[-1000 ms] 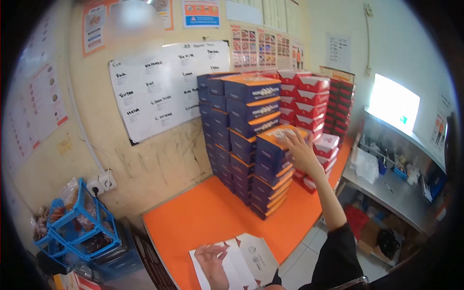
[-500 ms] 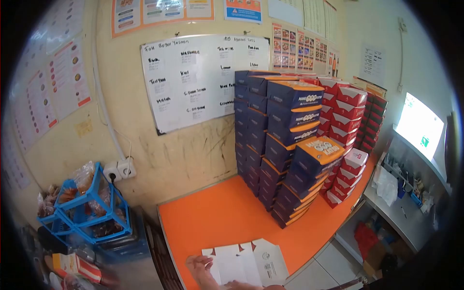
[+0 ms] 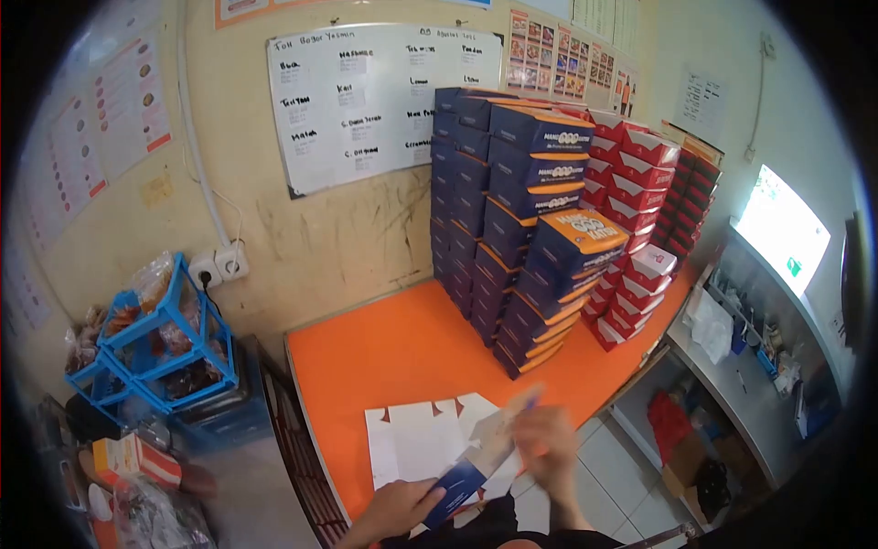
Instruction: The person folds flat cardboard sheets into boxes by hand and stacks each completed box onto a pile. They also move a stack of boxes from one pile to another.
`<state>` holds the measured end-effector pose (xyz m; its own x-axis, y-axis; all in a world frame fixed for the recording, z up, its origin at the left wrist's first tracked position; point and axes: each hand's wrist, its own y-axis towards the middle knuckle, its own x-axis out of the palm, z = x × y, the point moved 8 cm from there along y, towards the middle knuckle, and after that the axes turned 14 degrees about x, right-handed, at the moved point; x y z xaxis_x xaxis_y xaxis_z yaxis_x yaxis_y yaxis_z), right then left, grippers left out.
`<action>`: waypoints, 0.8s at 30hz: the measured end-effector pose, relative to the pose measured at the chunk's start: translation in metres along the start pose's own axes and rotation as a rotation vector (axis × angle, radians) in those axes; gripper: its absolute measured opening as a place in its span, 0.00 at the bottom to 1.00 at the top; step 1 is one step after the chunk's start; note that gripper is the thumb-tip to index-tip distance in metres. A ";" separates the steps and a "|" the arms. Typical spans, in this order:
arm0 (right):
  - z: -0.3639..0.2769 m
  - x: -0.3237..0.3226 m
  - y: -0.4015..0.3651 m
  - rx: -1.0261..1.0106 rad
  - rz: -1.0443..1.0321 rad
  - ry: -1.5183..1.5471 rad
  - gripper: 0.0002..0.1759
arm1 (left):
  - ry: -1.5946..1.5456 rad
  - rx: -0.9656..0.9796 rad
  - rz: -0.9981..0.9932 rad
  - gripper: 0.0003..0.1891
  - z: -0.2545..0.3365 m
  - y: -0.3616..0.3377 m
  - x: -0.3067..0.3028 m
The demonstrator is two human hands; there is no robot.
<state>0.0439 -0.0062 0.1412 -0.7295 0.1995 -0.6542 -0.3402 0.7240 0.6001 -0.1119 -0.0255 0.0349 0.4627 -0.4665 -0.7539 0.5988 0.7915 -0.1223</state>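
Observation:
A white unfolded carton sheet (image 3: 412,439) with small red-brown marks lies on the orange table (image 3: 366,357) at its front edge. Over its right part, a blue and pale carton piece (image 3: 462,480) is raised at a slant. My left hand (image 3: 398,508) grips its lower blue end, thumb on top. Near its upper end is my right hand (image 3: 547,446), fingers bent and blurred by motion; whether they hold the carton cannot be made out.
Tall stacks of dark blue and orange boxes (image 3: 540,174) stand behind, with red and white boxes (image 3: 645,197) to their right. A blue plastic rack (image 3: 165,339) with bags is at left. A grey counter (image 3: 732,375) runs along the right.
The view has tilted down. My left hand now grips a raised blue carton part. My right hand has come up to the right, near the carton's upper end.

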 end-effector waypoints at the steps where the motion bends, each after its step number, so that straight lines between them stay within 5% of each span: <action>1: 0.022 -0.021 -0.002 0.321 -0.005 0.205 0.11 | -0.243 0.058 0.047 0.16 0.003 -0.003 0.003; 2: 0.044 -0.026 -0.013 0.644 -0.007 0.410 0.11 | -0.483 0.113 0.096 0.16 0.008 -0.006 0.004; 5: 0.031 0.033 -0.017 0.328 -0.300 0.544 0.14 | -0.613 0.152 -0.090 0.18 0.028 -0.003 0.018; 6: 0.035 0.026 -0.021 0.322 -0.298 0.545 0.14 | -0.715 0.215 -0.170 0.19 0.037 -0.001 0.023; 8: 0.030 0.015 -0.030 0.289 -0.666 0.599 0.14 | -0.878 0.178 -0.224 0.19 0.039 -0.003 0.026; 10: 0.006 -0.008 -0.016 0.236 -0.689 0.700 0.12 | -0.975 0.245 -0.167 0.17 0.032 0.001 0.033; 12: -0.024 -0.026 0.011 0.079 -0.281 0.096 0.09 | -0.882 0.211 0.046 0.15 0.030 0.007 0.010; 13: -0.030 -0.023 0.012 0.103 -0.297 0.109 0.09 | -0.928 0.247 0.066 0.14 0.038 0.010 0.001; 15: -0.065 -0.015 0.006 -0.289 -0.393 0.036 0.12 | -0.950 0.396 0.270 0.09 0.061 0.005 -0.024; 16: -0.067 -0.016 0.010 -0.293 -0.397 0.038 0.12 | -0.951 0.394 0.276 0.09 0.063 0.004 -0.024; 18: -0.075 -0.034 0.016 -0.374 -0.176 0.072 0.16 | -1.016 0.416 0.208 0.09 0.070 0.002 -0.018; 20: -0.060 -0.031 0.008 -0.312 -0.067 -0.016 0.18 | -1.237 0.128 0.692 0.15 0.045 0.010 -0.029; 22: -0.048 -0.030 0.002 -0.270 -0.075 0.205 0.17 | -1.593 0.231 0.956 0.16 0.027 0.012 -0.045; 24: -0.037 -0.015 -0.004 -0.282 -0.150 0.338 0.18 | -1.673 0.229 0.937 0.17 0.025 0.011 -0.044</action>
<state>0.0347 -0.0366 0.1657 -0.7964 -0.1545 -0.5847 -0.5708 0.5115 0.6423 -0.1091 -0.0060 0.0834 0.6149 0.0546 0.7867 -0.1770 0.9817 0.0703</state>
